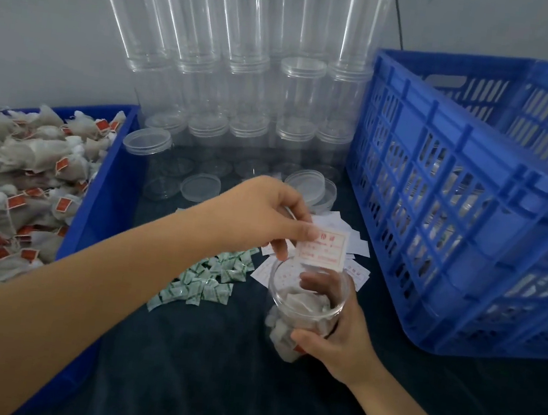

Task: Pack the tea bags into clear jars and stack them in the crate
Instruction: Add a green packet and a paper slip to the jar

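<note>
The right hand [341, 333] wraps a clear jar [306, 301], thumb on the near side and fingers curled round the far side, showing through the plastic. The left hand [265, 213] pinches a small white label slip with red print [321, 247] between thumb and fingertips.

The blue crate [473, 204] stands to the right of the jar, near it, its slatted wall facing the hands; what it holds is hard to make out through the slats. On the left, a blue tray [101, 193] is heaped with tea bags [21, 176] carrying red tags. At the back, empty clear jars [235, 64] are stacked in rows, with loose lids [201, 187] in front.

The held jar stands nearly upright, mouth open and tilted slightly toward the camera, part filled with tea bags. The slip hangs just above the far rim of the mouth, its lower edge almost touching, so it likely goes straight down into the jar. More white slips [347, 244] and green-printed sachets [211, 282] lie on the dark cloth beyond and left of the jar.
</note>
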A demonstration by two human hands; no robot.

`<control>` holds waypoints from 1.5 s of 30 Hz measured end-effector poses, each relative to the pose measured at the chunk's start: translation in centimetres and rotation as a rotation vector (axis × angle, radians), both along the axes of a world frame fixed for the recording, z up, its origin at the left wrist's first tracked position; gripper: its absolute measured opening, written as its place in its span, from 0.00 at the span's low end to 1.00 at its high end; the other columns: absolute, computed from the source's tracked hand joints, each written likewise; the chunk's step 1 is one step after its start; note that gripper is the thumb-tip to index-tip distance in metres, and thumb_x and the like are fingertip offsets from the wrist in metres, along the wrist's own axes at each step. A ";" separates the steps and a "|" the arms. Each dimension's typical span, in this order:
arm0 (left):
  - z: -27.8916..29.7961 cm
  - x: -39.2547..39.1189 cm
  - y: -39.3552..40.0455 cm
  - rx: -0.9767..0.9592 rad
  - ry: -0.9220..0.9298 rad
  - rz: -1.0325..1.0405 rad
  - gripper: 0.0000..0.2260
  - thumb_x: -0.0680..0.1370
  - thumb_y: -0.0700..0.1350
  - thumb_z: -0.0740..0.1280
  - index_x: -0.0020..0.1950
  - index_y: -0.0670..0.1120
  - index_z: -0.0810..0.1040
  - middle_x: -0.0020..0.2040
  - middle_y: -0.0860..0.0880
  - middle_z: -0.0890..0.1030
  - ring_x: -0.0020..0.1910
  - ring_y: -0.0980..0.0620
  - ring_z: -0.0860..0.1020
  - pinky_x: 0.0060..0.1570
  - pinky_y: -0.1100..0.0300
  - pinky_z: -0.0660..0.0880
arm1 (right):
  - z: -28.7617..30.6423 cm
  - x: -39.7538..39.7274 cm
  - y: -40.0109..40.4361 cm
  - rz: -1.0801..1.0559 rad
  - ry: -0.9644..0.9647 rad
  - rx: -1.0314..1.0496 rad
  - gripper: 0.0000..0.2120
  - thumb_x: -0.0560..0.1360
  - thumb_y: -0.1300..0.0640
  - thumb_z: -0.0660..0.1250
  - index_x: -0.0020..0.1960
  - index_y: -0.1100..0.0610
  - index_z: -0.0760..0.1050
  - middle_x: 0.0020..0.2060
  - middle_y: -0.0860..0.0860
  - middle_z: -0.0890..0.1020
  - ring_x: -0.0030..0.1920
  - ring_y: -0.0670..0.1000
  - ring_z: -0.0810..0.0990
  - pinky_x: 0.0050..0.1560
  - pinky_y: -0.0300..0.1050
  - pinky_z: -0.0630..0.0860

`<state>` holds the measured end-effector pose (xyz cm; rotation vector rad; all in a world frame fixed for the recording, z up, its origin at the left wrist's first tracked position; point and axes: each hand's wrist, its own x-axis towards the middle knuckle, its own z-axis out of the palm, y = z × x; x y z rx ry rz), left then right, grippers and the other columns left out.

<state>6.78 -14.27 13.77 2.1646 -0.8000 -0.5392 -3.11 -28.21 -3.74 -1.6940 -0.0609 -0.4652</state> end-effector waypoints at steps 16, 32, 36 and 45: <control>-4.1 -3.2 0.4 0.229 -0.382 0.030 0.09 0.70 0.54 0.75 0.41 0.56 0.75 0.34 0.60 0.77 0.37 0.63 0.75 0.42 0.62 0.74 | -0.1 -0.3 0.1 0.025 0.032 -0.017 0.41 0.59 0.50 0.75 0.69 0.54 0.63 0.62 0.51 0.75 0.65 0.39 0.74 0.61 0.29 0.70; -3.7 -2.3 1.3 0.132 -0.509 -0.019 0.07 0.76 0.53 0.69 0.44 0.50 0.80 0.34 0.59 0.75 0.39 0.59 0.77 0.45 0.60 0.77 | 5.4 -1.3 -1.9 0.075 0.119 -0.399 0.50 0.58 0.34 0.77 0.72 0.31 0.51 0.66 0.28 0.67 0.69 0.36 0.67 0.68 0.32 0.65; -3.6 -2.1 2.1 0.035 -0.477 -0.039 0.06 0.77 0.49 0.67 0.41 0.52 0.75 0.35 0.58 0.78 0.34 0.62 0.77 0.39 0.66 0.75 | 10.4 -0.8 -2.3 0.162 0.321 -0.817 0.49 0.59 0.26 0.72 0.72 0.30 0.49 0.68 0.31 0.64 0.68 0.34 0.63 0.72 0.45 0.65; -4.6 -0.8 2.7 -0.093 -0.314 0.016 0.04 0.80 0.45 0.62 0.46 0.50 0.73 0.39 0.57 0.78 0.30 0.60 0.79 0.29 0.67 0.73 | 17.6 2.0 0.5 0.324 0.648 -1.435 0.50 0.67 0.38 0.74 0.77 0.38 0.46 0.50 0.45 0.75 0.42 0.46 0.77 0.36 0.43 0.72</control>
